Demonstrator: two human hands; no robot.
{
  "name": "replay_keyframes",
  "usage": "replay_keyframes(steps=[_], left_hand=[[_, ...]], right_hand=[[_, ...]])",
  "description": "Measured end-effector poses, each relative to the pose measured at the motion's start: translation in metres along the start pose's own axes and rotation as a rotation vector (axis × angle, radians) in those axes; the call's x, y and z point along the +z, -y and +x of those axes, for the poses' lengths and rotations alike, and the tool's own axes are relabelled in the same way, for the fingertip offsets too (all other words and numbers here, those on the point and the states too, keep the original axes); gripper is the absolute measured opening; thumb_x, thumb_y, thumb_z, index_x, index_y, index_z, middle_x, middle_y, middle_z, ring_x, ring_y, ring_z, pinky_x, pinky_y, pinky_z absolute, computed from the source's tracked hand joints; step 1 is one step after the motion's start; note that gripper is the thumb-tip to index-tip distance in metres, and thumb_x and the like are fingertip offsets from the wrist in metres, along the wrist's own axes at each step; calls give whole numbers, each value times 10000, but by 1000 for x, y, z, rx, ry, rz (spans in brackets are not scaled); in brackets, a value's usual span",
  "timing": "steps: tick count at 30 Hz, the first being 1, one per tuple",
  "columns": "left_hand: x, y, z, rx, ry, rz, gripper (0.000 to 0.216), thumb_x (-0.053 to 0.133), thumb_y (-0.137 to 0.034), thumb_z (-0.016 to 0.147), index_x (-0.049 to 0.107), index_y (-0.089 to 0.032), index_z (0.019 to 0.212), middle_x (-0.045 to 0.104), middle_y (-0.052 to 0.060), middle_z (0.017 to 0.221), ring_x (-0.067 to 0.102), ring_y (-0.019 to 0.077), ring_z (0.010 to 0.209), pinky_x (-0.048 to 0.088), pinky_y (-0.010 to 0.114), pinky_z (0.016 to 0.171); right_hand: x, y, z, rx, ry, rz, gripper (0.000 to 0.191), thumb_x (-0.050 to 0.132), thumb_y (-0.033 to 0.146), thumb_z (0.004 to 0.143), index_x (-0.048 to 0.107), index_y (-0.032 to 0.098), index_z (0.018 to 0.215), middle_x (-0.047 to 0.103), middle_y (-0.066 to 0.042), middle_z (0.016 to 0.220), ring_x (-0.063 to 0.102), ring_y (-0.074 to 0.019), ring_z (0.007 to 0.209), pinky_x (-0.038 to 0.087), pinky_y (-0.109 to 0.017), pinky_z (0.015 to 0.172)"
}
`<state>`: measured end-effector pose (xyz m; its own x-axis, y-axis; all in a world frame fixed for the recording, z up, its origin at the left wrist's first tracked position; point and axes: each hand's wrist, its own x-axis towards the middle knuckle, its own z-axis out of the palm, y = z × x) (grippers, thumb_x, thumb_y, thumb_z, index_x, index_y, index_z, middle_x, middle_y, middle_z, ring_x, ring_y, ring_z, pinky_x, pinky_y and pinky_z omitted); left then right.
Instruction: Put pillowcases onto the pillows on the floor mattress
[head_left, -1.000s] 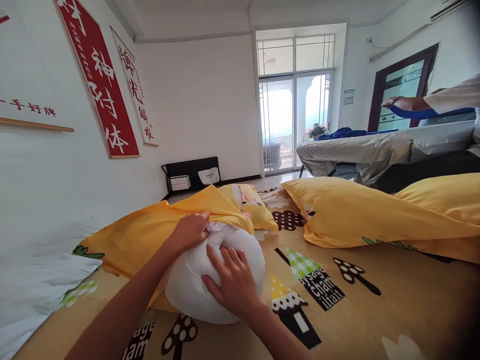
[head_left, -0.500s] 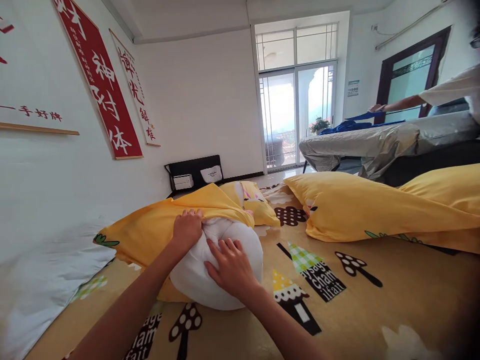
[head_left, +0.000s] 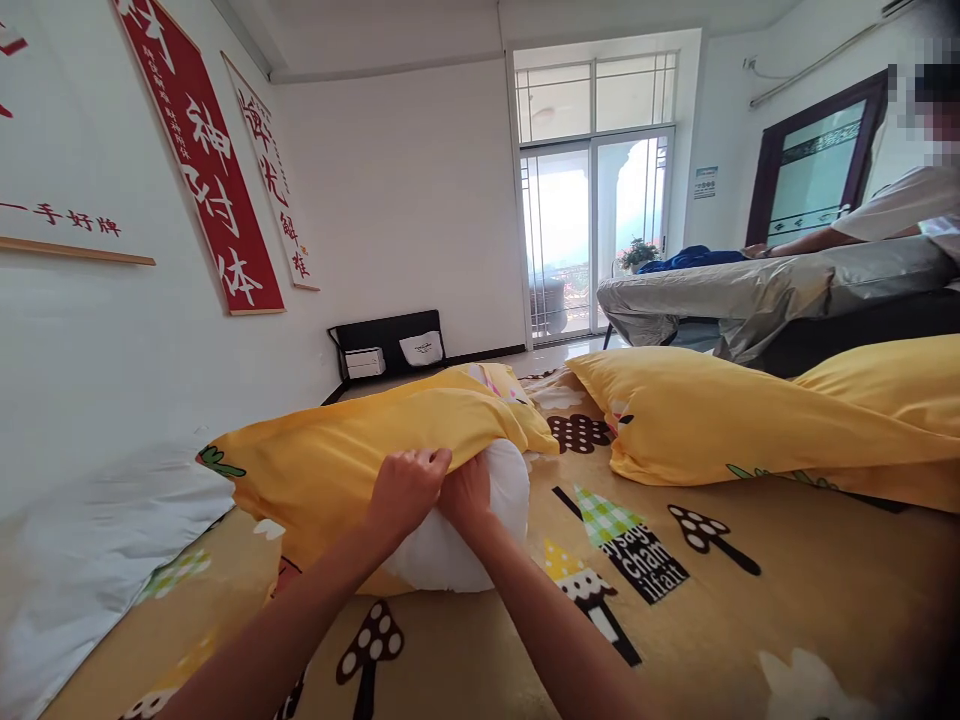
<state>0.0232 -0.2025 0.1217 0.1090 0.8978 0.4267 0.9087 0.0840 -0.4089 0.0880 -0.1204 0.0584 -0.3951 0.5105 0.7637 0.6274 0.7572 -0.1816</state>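
Note:
A yellow pillowcase (head_left: pixel 330 440) lies over a white pillow (head_left: pixel 506 500), whose rounded end bulges out of the case's opening towards me. My left hand (head_left: pixel 411 488) is closed on the pillowcase at the edge of that opening. Beside it, my right hand (head_left: pixel 466 495) reaches in under the yellow cloth and rests against the white pillow; its fingers are hidden there. A green leaf print marks the far left corner of the case.
More yellow pillows (head_left: pixel 690 410) lie to the right on the patterned bedspread (head_left: pixel 720 620). White bedding (head_left: pixel 97 560) is at the left by the wall. Behind, another person's arm (head_left: pixel 806 240) rests over a silver-covered table (head_left: pixel 697 295) with blue cloth (head_left: pixel 694 257).
My left hand has moved right and drawn the pillowcase further over the white pillow. My right hand has gone from the pillow's face to under the case's edge. The other person's arm has lowered.

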Motion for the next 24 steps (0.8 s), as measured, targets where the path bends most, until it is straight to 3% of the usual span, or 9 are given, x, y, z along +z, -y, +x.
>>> replay_keyframes(steps=[4,6,8,9,11,13,16,20,24], left_hand=[[35,12,-8,-46,-45,14,272,382,-38,835,600,-169,931,661,81,784,652,232,733,427,289,603],[50,26,-18,-93,-77,18,246,405,-36,815,601,-156,904,661,91,783,650,240,750,441,297,622],[61,39,-30,-95,-202,31,239,420,-15,777,597,-160,847,653,82,755,639,234,737,450,303,637],[65,44,-37,-73,-303,41,243,419,0,755,588,-166,808,643,72,733,627,225,716,451,302,639],[69,49,-48,-7,-531,33,247,412,24,723,546,-183,731,611,52,689,590,201,674,443,289,635],[68,49,-56,62,-721,-56,248,406,31,722,471,-203,668,549,25,633,530,166,614,412,259,596],[63,43,-64,140,-910,-298,275,447,15,757,367,-218,634,426,-23,566,417,126,526,324,231,512],[62,39,-75,198,-952,-460,262,501,-13,775,378,-219,671,422,-35,565,411,116,497,290,226,477],[67,56,-82,89,-961,-369,225,505,-49,789,399,-216,683,456,-31,575,469,114,500,347,214,485]], right_hand=[[7,-20,-30,46,-109,49,298,444,278,930,630,152,1125,664,-138,1064,557,-274,1077,398,-449,961],[3,-36,-65,-63,-120,64,388,441,309,935,544,146,1272,592,-154,1239,501,-271,1194,397,-444,993],[1,-61,-102,-201,-141,81,530,470,297,921,366,205,1433,462,-134,1410,428,-267,1291,376,-446,1027],[1,-77,-118,-185,-179,89,597,499,306,908,299,238,1466,416,-128,1450,416,-278,1305,366,-463,1032],[6,-114,-139,40,-251,172,755,565,402,870,177,257,1502,326,-152,1500,391,-326,1321,350,-526,1025],[12,-149,-142,263,-207,357,927,591,532,821,53,238,1516,230,-187,1534,335,-357,1353,340,-562,1022],[17,-176,-119,281,1,651,1084,633,628,732,5,213,1513,203,-200,1540,249,-334,1398,329,-520,1051],[13,-146,-78,146,108,907,979,656,613,701,199,214,1468,455,-177,1396,465,-303,1255,435,-443,953],[10,-87,-51,129,-25,981,834,681,582,652,372,202,1327,630,-125,1116,616,-267,954,497,-379,773]])
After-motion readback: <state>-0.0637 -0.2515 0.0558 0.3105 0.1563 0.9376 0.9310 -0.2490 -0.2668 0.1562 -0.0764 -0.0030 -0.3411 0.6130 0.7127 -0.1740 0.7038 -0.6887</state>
